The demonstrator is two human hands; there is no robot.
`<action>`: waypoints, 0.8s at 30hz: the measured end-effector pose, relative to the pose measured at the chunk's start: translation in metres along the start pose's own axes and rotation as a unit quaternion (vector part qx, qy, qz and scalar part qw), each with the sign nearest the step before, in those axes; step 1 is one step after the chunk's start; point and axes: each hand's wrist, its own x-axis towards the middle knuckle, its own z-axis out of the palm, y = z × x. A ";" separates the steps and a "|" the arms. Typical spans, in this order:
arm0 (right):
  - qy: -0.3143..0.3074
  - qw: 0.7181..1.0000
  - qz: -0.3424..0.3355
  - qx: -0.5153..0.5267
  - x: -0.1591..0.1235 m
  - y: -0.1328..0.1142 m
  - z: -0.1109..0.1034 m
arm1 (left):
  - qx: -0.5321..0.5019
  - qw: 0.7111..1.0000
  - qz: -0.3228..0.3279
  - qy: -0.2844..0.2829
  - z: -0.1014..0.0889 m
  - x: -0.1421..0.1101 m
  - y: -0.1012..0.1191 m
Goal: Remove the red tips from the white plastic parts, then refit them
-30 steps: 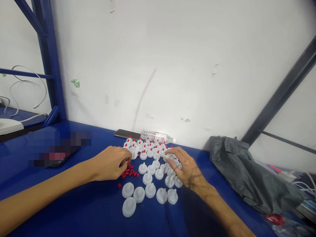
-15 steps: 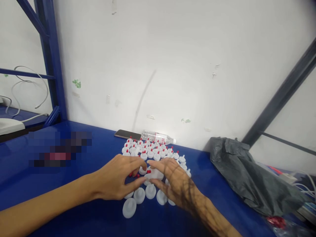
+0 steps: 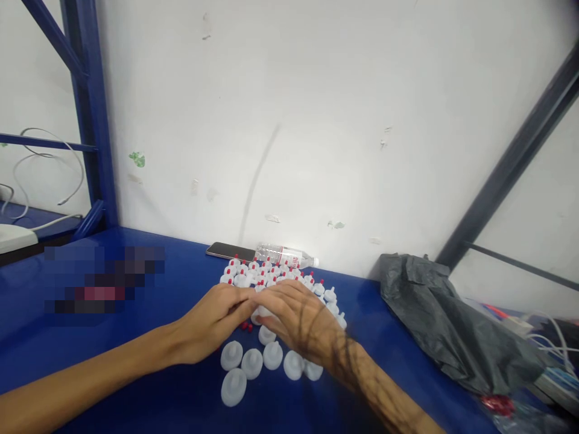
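My left hand point(image 3: 221, 316) and my right hand point(image 3: 296, 316) meet at their fingertips above a cluster of white round nozzle caps. Between the thumb and fingers of my right hand a white nozzle cap point(image 3: 261, 313) shows in part. My left fingers are pressed together against it, their tips covered by my right hand, so what they pinch is hidden. Several white nozzle caps without red tips point(image 3: 252, 363) lie in front of my hands. Behind stand several white nozzle caps with red tips point(image 3: 242, 279). Small loose red tips point(image 3: 246, 327) lie below my left fingers.
A phone point(image 3: 230, 251) and a clear plastic bottle point(image 3: 284, 255) lie along the wall. On the right is a crumpled dark grey bag point(image 3: 434, 313), with cables point(image 3: 554, 346) beyond it. A blue metal frame point(image 3: 97, 120) rises at the left over the blue tabletop point(image 3: 149, 398).
My hands have come together; a gap showed between their fingertips before. My right fingers now overlap my left fingertips, and the red tip seen between them is covered. The view has shifted slightly.
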 end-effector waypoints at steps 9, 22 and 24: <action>0.012 0.987 0.064 -0.146 -0.026 0.037 -0.023 | -0.259 0.951 -0.139 0.099 -0.014 0.008 -0.035; -0.070 0.978 0.196 -0.031 -0.052 0.056 -0.011 | 0.356 0.930 -0.030 -0.081 -0.042 0.006 -0.049; -0.088 0.975 0.202 -0.024 -0.052 0.055 -0.012 | 0.397 0.911 -0.022 -0.109 -0.044 0.005 -0.050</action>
